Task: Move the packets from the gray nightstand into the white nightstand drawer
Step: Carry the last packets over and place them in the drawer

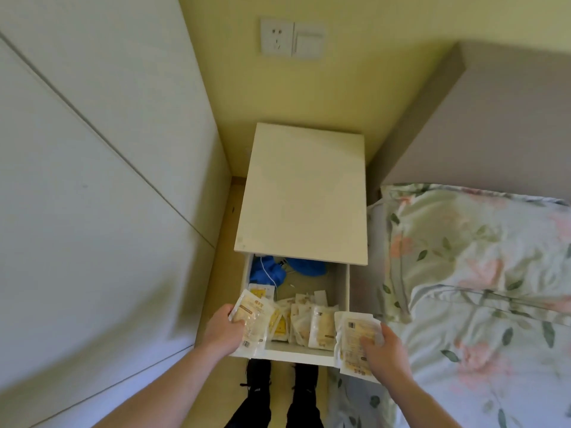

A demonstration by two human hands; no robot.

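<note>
Two packets held: left hand (224,330) grip pinches one packet (251,319) at 8 o'clock over the white nightstand drawer (343,291); right hand (384,347) grip pinches another packet (355,338) at 4 o'clock. More packets (304,319) lie inside.

The white nightstand (301,193) has a smooth, matt painted top, and its open drawer (342,288) shows the same flat white board on its walls with a duller beige floor inside. The packets (309,319) in the drawer, like the packet at the near left (251,319) and the packet at the near right (355,338), are thin glossy plastic film, crinkled and partly see-through, while the blue item (268,271) at the far end looks like soft cloth. On the right, the floral pillowcase (475,251) is matt woven cloth, the headboard (482,118) a smooth matt grey-brown covering, and the wall socket (276,37) smooth white plastic.
</note>
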